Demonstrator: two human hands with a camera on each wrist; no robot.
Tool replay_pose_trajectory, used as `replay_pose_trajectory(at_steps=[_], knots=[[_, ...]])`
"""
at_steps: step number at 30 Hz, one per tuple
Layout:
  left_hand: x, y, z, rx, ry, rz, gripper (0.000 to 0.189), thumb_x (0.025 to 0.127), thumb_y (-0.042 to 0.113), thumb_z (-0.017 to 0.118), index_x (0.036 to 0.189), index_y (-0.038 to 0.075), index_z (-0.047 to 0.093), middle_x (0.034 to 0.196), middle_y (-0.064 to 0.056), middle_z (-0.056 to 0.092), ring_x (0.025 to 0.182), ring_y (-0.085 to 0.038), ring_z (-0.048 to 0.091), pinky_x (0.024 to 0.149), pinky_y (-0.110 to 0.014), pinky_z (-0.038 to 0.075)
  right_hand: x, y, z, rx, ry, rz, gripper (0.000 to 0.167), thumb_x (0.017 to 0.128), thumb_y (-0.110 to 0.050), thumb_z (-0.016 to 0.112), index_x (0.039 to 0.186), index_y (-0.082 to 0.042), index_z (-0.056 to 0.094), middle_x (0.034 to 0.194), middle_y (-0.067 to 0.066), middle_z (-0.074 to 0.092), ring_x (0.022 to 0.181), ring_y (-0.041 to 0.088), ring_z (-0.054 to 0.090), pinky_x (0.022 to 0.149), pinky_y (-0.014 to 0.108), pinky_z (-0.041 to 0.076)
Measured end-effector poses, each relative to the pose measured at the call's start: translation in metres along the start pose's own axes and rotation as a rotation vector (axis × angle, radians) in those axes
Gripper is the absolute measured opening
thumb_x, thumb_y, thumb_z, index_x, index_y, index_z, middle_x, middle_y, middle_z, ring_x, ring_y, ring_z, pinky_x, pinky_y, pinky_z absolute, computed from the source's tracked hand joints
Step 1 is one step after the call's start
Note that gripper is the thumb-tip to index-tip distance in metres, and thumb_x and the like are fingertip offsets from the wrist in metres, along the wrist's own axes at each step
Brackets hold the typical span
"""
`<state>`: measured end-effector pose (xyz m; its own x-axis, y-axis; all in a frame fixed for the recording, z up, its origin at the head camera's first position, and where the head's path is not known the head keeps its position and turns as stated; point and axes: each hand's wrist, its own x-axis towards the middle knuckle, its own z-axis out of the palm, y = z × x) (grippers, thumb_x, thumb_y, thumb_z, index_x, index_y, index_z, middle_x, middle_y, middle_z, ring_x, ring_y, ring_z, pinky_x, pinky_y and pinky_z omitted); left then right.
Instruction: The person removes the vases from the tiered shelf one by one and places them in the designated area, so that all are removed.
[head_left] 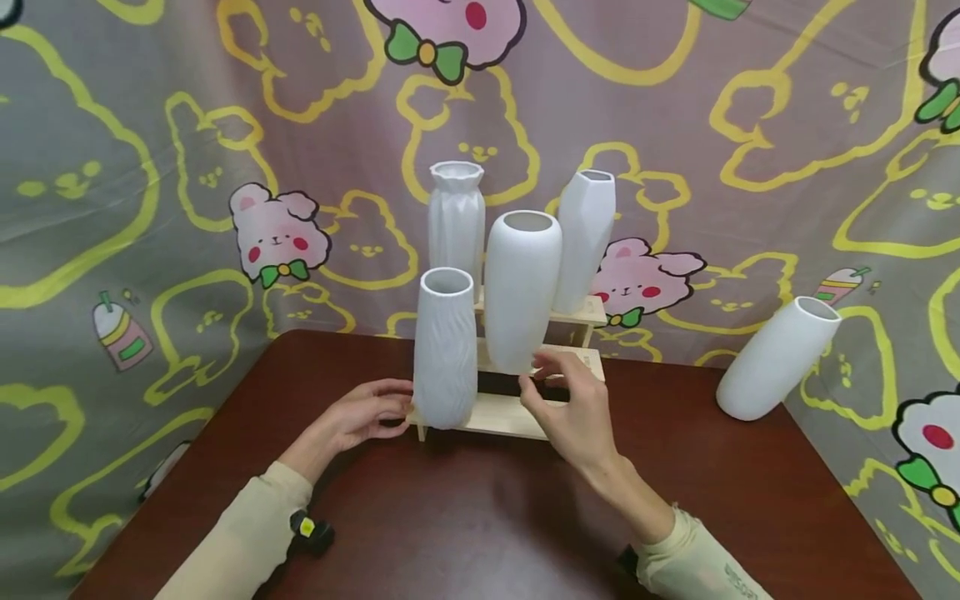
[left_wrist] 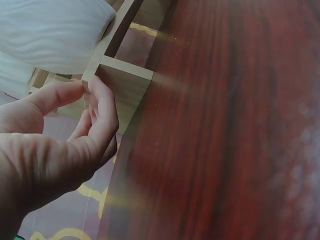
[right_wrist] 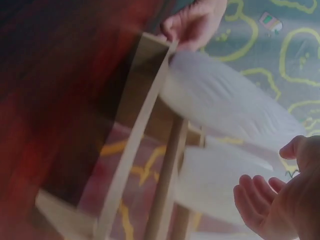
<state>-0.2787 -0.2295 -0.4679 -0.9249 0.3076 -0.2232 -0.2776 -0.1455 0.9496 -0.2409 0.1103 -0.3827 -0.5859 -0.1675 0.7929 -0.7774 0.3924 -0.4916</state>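
My left hand [head_left: 366,414] pinches the left end of the lowest step of a tiered wooden stand [head_left: 510,416], thumb on the step's corner in the left wrist view. On that step stands a white vase with wavy ridges [head_left: 446,358], right beside the left fingertips. A smooth white vase [head_left: 522,292] stands on the middle step. My right hand [head_left: 576,410] is in front of it with fingers loosely bent and nothing between them. The top step bears a fluted white vase [head_left: 455,223] at left and a faceted white vase [head_left: 587,242] at right.
Another white vase [head_left: 777,360] leans on the dark red-brown table [head_left: 450,517] at the far right, close to the patterned cloth [head_left: 825,192]. The cloth hangs behind and on both sides. A small black object [head_left: 313,533] is by the left sleeve.
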Motion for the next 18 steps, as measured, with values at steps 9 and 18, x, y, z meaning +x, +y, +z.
replay_pose_trajectory(at_steps=[9,18], knots=[[0.001,-0.001,0.000,-0.035,-0.014,-0.015,0.054,0.093,-0.005,0.061,0.144,-0.004,0.041,0.119,-0.016,0.060,0.094,-0.024,0.064,0.084,-0.043,0.056,-0.008,-0.005,0.050,0.163,-0.070,0.102,0.042,0.087,-0.016,0.083,0.123,-0.006,0.064,0.115,0.009,0.066,0.101,0.029,0.066,0.081,0.047,0.058],[0.002,-0.001,-0.002,-0.049,-0.026,-0.020,0.056,0.093,-0.005,0.061,0.144,-0.004,0.039,0.121,-0.017,0.062,0.097,-0.025,0.065,0.084,-0.042,0.056,-0.016,-0.007,0.077,0.195,-0.220,0.339,0.076,0.085,-0.040,0.084,0.146,-0.014,0.045,0.138,0.003,0.052,0.119,0.026,0.056,0.091,0.048,0.054]])
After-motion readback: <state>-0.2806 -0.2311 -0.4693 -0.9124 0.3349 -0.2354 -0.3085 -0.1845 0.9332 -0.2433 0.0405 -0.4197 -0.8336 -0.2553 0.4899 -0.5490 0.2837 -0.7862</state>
